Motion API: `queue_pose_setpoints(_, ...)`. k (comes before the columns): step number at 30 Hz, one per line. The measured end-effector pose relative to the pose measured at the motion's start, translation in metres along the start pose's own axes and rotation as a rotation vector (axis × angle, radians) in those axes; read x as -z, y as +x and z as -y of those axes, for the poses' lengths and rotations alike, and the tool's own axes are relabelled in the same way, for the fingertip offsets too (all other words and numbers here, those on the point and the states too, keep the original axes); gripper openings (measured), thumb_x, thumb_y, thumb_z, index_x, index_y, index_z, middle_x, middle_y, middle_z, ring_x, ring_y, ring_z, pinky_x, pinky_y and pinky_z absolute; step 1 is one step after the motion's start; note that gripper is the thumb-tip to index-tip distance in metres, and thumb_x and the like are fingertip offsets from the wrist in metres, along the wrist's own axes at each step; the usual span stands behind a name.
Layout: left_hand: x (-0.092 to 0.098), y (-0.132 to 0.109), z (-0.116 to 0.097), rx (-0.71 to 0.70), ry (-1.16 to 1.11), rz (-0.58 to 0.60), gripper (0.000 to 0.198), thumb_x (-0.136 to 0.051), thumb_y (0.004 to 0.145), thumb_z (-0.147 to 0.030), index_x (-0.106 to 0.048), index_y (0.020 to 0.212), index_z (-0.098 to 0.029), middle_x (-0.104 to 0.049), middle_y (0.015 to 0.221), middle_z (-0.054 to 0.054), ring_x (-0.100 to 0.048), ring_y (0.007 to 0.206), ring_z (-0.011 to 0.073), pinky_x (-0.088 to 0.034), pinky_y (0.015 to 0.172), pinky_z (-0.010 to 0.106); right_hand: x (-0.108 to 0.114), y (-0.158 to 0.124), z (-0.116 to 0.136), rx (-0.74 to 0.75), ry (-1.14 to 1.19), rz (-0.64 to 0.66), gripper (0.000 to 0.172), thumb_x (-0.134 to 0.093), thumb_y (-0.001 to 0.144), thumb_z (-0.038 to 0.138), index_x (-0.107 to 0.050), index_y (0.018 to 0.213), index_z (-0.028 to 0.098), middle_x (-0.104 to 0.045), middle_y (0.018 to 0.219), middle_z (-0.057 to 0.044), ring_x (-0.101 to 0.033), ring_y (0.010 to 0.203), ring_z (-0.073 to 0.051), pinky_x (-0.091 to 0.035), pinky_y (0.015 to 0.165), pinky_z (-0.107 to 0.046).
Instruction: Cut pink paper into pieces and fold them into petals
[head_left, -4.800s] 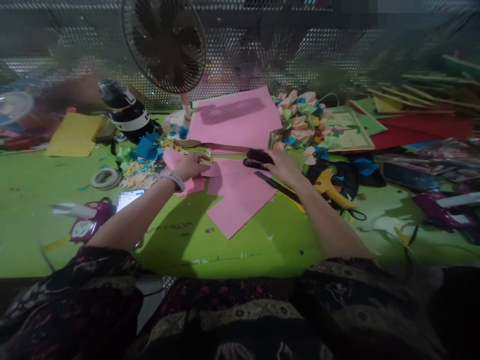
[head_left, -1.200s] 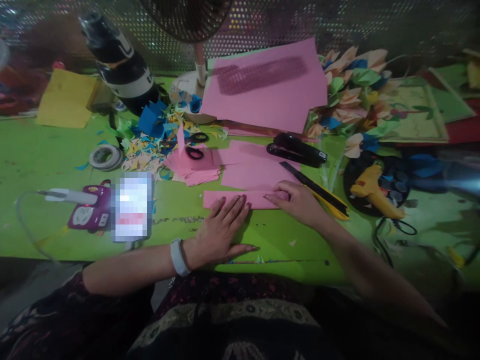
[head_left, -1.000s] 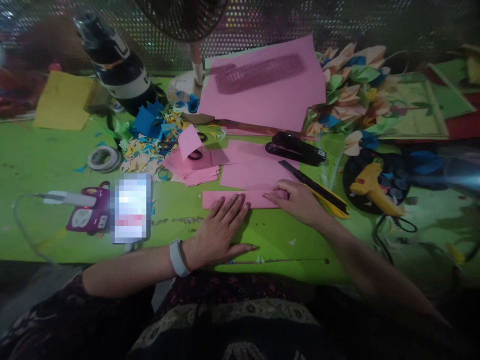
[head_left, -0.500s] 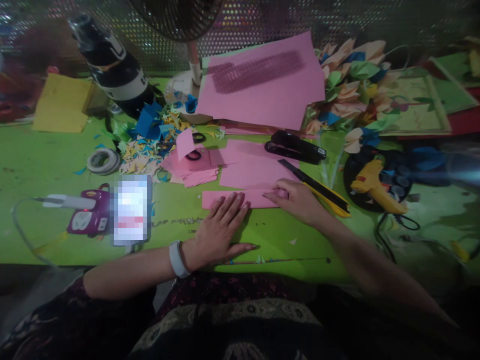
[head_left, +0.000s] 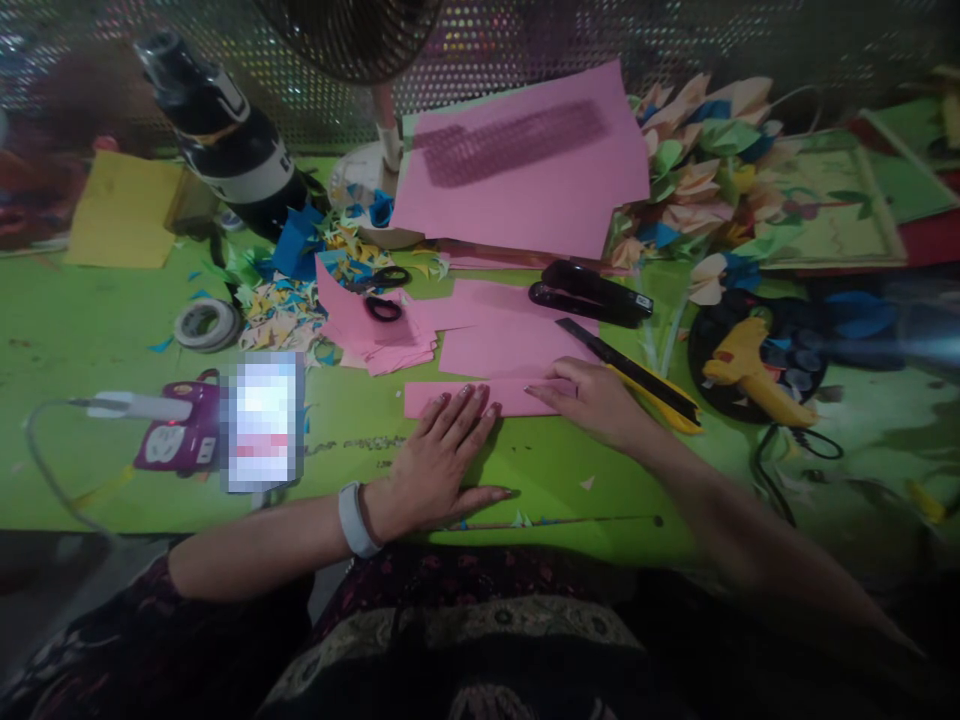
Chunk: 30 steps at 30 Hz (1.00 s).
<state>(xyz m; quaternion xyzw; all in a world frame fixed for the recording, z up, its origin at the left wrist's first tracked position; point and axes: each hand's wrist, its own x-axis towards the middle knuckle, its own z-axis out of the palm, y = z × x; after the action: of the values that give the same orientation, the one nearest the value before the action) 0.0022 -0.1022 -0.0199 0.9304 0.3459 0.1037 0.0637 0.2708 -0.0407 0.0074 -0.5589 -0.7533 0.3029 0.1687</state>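
A folded strip of pink paper (head_left: 514, 397) lies crosswise on the green table in front of me. My left hand (head_left: 442, 455) rests flat on its left part, fingers spread and fingertips on the paper. At the strip's right end, my right hand (head_left: 592, 400) grips the paper, with the thumb on top and the other fingers curled around the far edge. Just beyond the strip are a larger pink sheet (head_left: 495, 345) and a stack of cut pink pieces (head_left: 401, 350) with black-handled scissors (head_left: 384, 308) on it. A yellow and black box cutter (head_left: 645, 388) lies beside my right hand.
Behind stand a black stapler (head_left: 592, 292), large pink sheets (head_left: 525, 180), paper flowers (head_left: 697, 170), a fan (head_left: 360, 30) and a black bottle (head_left: 232, 140). At left are paper scraps, a tape roll (head_left: 208, 325) and a phone (head_left: 262, 420); at right, a yellow glue gun (head_left: 757, 375).
The upper pink piece on the stack by the scissors has flipped over to the left, baring more of the scissor handle. Both hands and the strip look unmoved.
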Motion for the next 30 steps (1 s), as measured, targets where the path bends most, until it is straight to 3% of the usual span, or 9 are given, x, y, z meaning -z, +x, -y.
queue_pose_setpoints(5, 0.0005, 0.0002, -0.0003, 0.000, 0.015, -0.010, 0.106, -0.035, 0.099, -0.078, 0.006, 0.169, -0.009, -0.022, 0.173, 0.021, -0.018, 0.162, 0.0346, -0.017, 0.131, 0.050, -0.0003, -0.0003, 0.0009, 0.004, 0.013, -0.009, 0.036, -0.058, 0.097, 0.055, -0.057, 0.077, 0.025, -0.068, 0.079, -0.006, -0.061, 0.073, -0.022, -0.047, 0.069, -0.035)
queue_pose_setpoints(15, 0.0004, 0.0003, -0.0002, 0.008, -0.010, 0.000, 0.106, -0.035, 0.099, -0.078, 0.006, 0.169, -0.011, -0.018, 0.174, 0.020, -0.018, 0.162, 0.0345, -0.015, 0.131, 0.053, 0.0005, 0.0001, 0.0018, -0.004, 0.004, 0.006, 0.029, -0.061, 0.095, 0.046, -0.055, 0.076, 0.025, -0.069, 0.080, -0.006, -0.062, 0.075, -0.022, -0.047, 0.071, -0.036)
queue_pose_setpoints(30, 0.0020, 0.0017, 0.0011, -0.002, 0.015, -0.030, 0.102, -0.034, 0.100, -0.077, -0.003, 0.169, -0.010, -0.026, 0.172, 0.020, -0.019, 0.162, 0.0337, -0.009, 0.131, 0.051, -0.0003, 0.0001, 0.0010, 0.018, -0.049, 0.007, 0.027, -0.059, 0.096, 0.043, -0.053, 0.078, 0.024, -0.069, 0.082, -0.006, -0.064, 0.077, -0.022, -0.047, 0.073, -0.035)
